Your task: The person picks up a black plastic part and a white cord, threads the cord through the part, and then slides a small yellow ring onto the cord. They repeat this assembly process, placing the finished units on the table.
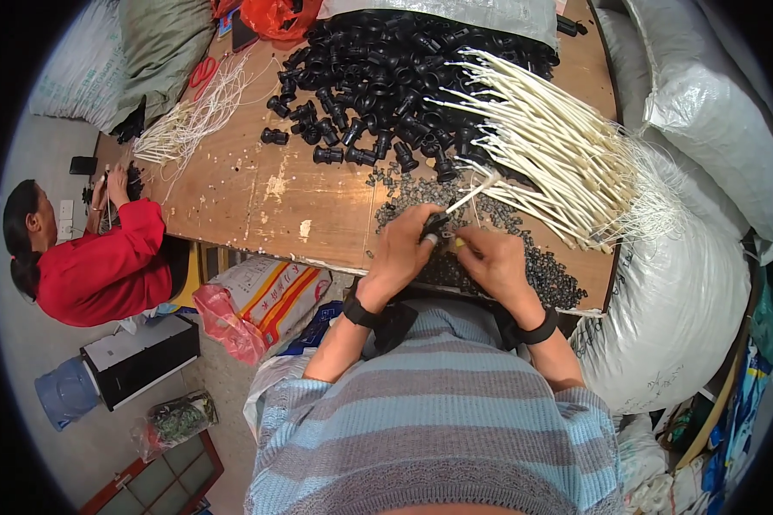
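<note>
Up close, left hand pinching black socket, right hand gripping white cord.

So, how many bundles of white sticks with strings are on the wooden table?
2. A large bundle of white sticks lies at the table's right side, above the right hand. A smaller bundle lies at the far left corner. Others may be hidden under the black parts.
</note>
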A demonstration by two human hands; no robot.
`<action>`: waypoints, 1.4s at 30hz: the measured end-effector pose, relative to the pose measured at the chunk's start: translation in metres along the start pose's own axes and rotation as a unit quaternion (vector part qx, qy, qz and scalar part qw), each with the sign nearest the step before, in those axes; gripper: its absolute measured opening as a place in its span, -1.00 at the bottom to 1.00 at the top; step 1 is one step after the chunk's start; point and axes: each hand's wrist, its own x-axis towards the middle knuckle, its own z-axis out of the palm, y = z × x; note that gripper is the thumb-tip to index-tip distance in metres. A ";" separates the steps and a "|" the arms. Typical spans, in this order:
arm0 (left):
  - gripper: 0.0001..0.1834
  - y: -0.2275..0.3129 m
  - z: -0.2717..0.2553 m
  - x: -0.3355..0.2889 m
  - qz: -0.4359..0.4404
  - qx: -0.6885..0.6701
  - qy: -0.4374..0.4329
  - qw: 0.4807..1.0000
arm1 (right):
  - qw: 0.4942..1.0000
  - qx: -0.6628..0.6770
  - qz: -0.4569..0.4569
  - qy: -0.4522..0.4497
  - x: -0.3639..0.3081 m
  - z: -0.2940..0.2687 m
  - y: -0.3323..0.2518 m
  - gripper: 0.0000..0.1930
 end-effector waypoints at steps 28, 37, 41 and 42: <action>-0.23 0.010 -0.018 0.002 -0.077 -0.010 -0.185 0.980 | 0.978 0.106 0.105 -0.144 0.009 -0.013 -0.013 -0.77; -0.23 0.007 -0.014 0.003 0.032 -0.051 -0.072 0.996 | 0.998 -0.010 -0.013 -0.066 0.001 0.004 -0.001 -0.73; -0.59 0.004 -0.015 0.006 0.077 -0.013 -0.001 0.997 | 0.998 -0.057 -0.024 -0.014 -0.003 0.013 -0.001 -0.79; -0.72 0.002 -0.015 0.005 0.098 -0.006 0.014 0.995 | 0.999 -0.033 -0.024 0.008 -0.003 0.014 -0.005 -0.88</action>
